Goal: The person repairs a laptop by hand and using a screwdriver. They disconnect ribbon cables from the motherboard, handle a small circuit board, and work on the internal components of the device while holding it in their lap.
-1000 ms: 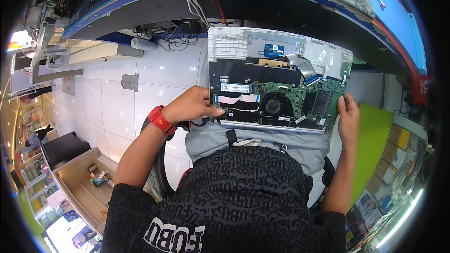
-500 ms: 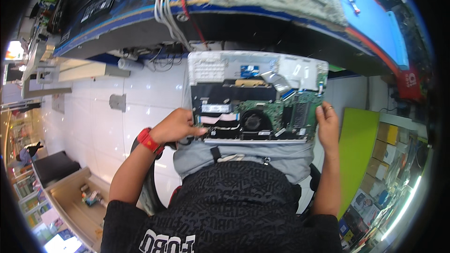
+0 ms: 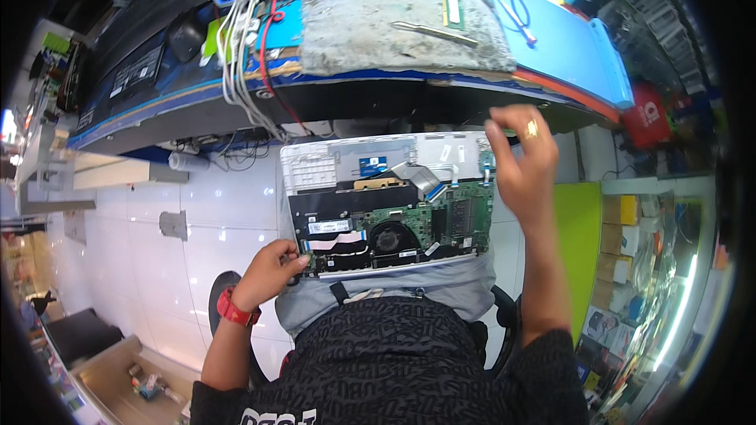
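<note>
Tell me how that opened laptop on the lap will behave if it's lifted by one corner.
The opened laptop probably stays stiff, being a flat rigid shell. It looks fragile: circuit board, fan and ribbon cables lie exposed. It may tip, since it rests on the lap and only the left hand grips its corner.

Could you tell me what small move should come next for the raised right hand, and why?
Probably a short reach forward to the worn grey mat on the blue workbench for a tool. The right hand is lifted, apparently empty, below the bench edge, while the left hand steadies the opened silver laptop with its green circuit board on the lap.
</note>
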Demonstrator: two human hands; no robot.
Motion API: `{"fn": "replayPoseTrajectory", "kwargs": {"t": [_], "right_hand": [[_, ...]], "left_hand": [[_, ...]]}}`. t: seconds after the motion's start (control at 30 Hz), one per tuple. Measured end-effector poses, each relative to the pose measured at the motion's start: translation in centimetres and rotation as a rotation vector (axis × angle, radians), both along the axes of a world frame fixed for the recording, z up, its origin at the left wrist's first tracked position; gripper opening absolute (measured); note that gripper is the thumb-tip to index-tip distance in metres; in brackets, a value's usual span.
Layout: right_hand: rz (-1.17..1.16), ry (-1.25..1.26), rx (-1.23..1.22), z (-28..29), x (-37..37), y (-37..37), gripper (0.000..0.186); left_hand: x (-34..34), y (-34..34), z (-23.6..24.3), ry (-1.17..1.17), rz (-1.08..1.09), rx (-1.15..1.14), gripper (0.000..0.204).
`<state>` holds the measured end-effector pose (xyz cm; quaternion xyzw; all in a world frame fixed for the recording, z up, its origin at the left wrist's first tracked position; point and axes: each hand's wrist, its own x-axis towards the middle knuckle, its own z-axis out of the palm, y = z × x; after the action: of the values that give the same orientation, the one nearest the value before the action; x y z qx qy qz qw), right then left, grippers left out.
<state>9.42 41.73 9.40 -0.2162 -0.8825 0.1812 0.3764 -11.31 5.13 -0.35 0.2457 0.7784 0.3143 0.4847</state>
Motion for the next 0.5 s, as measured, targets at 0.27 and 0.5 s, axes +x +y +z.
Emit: {"fn": "replayPoseTrajectory", "kwargs": {"t": [0.27,0.5], "right_hand": [[-0.165,-0.238,0.398,4.3,-12.5,16.1,0.019],[-0.346,-0.601,0.241,8.9,-15.3,18.1,0.024]], "left_hand": [[0.5,0.1,-0.4,0.228,-0.116,0.063,0.027],[1.0,0.1,0.9,0.211,-0.097,-0.006,0.025]]}}
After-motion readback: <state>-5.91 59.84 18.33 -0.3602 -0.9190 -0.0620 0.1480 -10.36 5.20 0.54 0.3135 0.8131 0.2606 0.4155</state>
